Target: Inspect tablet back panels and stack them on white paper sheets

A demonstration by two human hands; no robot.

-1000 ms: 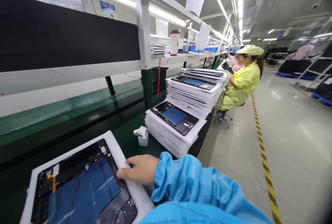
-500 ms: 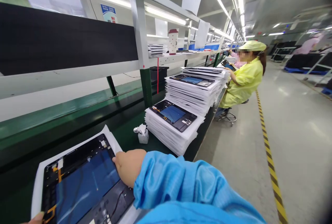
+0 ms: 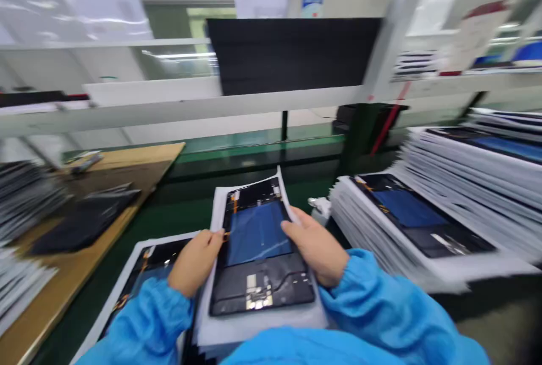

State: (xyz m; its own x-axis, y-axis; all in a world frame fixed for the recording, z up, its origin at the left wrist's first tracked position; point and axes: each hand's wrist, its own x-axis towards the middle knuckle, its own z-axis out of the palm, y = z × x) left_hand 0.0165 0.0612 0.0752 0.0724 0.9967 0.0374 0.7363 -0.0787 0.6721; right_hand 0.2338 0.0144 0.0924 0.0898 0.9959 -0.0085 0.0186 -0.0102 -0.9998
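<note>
A dark tablet panel [image 3: 260, 252] with a blue sheet across its middle lies on a white foam sheet [image 3: 258, 328] at the lower centre of the frame, lifted between both hands. Its near edge and the sheet beneath run under the blue sleeves, and motion blur smears the small parts on its lower half, so they are hard to make out. The left hand [image 3: 197, 260] grips the panel's left edge, fingers curled over it; the right hand [image 3: 315, 246] clasps the right edge with the thumb on top. Just left and lower, a second panel [image 3: 148, 266] on its own white sheet is half covered by the left forearm. At the right of the frame stand stacks of white sheets [image 3: 427, 229], each topped by a similar panel, cut off by the frame edge. At the left, blurred dark pieces lie on a wooden board [image 3: 84, 263].
</note>
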